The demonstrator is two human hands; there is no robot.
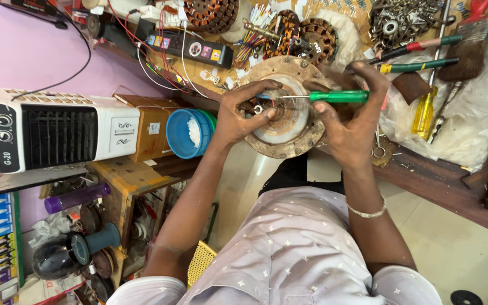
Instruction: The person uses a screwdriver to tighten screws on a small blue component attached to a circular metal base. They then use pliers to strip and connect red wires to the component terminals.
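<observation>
Screwdriver (334, 96) with a green handle is lying crosswise over a round, rusty motor housing (289, 107), its thin shaft pointing toward the hub at the centre of the disc. The right hand (350, 121) is gripping the handle, fingers curled shut around it from above and thumb pressing from below. The left hand (243, 113) is resting on the left part of the housing, its fingertips pinched together on a small metal part (258, 109) just beside the screwdriver tip. The housing is sitting at the near edge of a wooden workbench (441, 175), directly ahead of the person's chest. Behind it, copper-wound stators (317, 35) are lying among loose coloured wires, and a pile of nuts and bolts (402, 20) is occupying the far right. A yellow-handled screwdriver (423, 113) is lying on a white plastic sheet to the right. A blue round tub (186, 133) and a white air cooler (52, 129) are standing to the left.
</observation>
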